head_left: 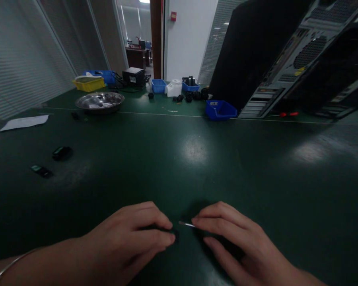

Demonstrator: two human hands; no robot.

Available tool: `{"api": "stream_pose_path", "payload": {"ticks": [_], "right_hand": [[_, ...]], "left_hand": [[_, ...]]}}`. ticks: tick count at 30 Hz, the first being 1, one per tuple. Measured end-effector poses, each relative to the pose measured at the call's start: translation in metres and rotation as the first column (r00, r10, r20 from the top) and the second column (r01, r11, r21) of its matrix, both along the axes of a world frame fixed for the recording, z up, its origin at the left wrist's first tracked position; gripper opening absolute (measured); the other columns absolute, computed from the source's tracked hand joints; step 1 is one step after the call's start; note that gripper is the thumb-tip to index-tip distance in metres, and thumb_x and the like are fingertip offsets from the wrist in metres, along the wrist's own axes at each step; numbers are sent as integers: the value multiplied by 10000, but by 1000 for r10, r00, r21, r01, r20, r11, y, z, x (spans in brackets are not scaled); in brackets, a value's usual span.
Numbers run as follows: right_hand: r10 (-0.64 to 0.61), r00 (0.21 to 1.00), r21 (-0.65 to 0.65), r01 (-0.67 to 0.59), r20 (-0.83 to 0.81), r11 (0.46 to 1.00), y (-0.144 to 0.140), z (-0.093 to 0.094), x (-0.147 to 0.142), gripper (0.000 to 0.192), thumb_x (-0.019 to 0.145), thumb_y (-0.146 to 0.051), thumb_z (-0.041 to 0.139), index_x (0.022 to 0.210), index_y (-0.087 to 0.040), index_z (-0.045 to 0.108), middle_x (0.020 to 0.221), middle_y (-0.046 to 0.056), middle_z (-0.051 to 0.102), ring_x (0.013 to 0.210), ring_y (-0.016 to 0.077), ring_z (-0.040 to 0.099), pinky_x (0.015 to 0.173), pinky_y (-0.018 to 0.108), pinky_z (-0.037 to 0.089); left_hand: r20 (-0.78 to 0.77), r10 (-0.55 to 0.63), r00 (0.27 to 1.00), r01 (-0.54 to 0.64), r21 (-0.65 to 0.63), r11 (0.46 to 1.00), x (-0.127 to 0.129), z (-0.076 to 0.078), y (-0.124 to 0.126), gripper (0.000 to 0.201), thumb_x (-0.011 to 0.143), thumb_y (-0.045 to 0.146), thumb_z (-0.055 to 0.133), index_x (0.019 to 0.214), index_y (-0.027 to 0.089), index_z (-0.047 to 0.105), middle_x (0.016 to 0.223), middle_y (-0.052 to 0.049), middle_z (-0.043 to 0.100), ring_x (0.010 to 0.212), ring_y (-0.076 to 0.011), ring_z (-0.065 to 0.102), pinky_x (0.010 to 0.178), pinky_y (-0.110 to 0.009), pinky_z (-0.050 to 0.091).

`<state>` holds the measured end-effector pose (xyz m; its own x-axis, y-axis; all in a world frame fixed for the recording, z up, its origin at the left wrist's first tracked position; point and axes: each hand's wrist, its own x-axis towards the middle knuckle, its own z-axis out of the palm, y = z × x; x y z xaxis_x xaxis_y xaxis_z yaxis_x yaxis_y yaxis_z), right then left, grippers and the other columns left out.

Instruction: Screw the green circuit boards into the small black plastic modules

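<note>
Nearest the camera, the left hand point(134, 236) rests low over the tabletop point(193, 178), its grip pinched narrow on a small dark piece point(177, 237) that lies at the fingertips. Across from it, the right hand point(241, 240) has its grip around a slim metal tool point(187, 224), fingers over the top and thumb lower down, with the bright tip pointing at the piece but apart from it. The piece is dim and blurred against the dark green surface, so which face of it is up is hard to tell. Good work here would seem to call for bracing the left fingertips against the tabletop so the piece cannot skid, keeping them out of the tip's line, and guiding the tool with light finger pressure rather than the whole wrist. A slip would probably flick so small a part away; the blue bin point(220, 111) and two dark devices point(61, 152) stand well apart, leaving both wrists room.
</note>
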<state>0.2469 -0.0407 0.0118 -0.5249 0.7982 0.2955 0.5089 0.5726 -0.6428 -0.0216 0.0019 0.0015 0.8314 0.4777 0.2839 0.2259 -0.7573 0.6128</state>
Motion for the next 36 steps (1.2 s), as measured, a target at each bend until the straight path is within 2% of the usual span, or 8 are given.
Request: {"api": "stream_pose_path", "payload": {"ticks": [4,9,14,18,22,28,36], "right_hand": [[-10,1000,-12,10,-10,1000,1,2,0,381,870,-33,551,1183,-220,659,1057,71,687,939,172,677,803,264,596],[-14,999,-33,15,36,999,2,6,0,384,872,-25,533,1164,-223,684,1031,85,686,925,186,684,785,290,603],[-30,997,19,28,70,999,3,9,0,363,846,-36,546,1113,-222,707,996,80,699,888,188,694,759,288,606],[-31,998,69,28,56,997,1,13,-1,306,816,-34,549,987,-217,725,932,70,714,832,182,702,750,280,598],[-23,997,79,17,68,997,-1,14,-3,300,807,-28,544,967,-211,719,910,68,718,797,177,695,736,284,590],[-37,994,61,31,104,998,-1,12,-4,300,833,-54,540,1020,-210,716,952,86,707,850,191,686,752,297,580],[-22,992,62,14,126,998,0,10,-3,269,846,-50,540,989,-200,712,951,83,698,822,181,670,727,292,568]], "left_hand": [[11,3,1000,-4,38,999,-4,-4,0,293,951,68,536,1195,206,623,1095,-50,698,931,-157,665,844,-238,540],[71,39,997,-49,157,986,2,-1,0,203,986,98,486,1027,193,661,989,-43,728,795,-151,674,751,-238,558],[78,69,995,-76,85,993,6,3,-1,174,969,92,521,903,177,657,942,-37,690,797,-134,636,747,-215,538],[45,57,997,-59,44,997,5,3,-2,190,948,54,507,858,163,635,947,-53,662,816,-143,604,723,-215,517],[67,53,996,-57,50,997,7,1,-1,184,930,39,519,832,161,617,924,-42,662,800,-140,591,713,-214,495],[55,61,997,-62,27,998,10,-2,2,174,914,48,556,986,182,641,891,-31,679,799,-149,599,724,-224,495],[90,41,995,-41,6,999,8,-3,4,186,915,47,549,963,175,675,910,-48,686,798,-153,613,694,-223,497]]}}
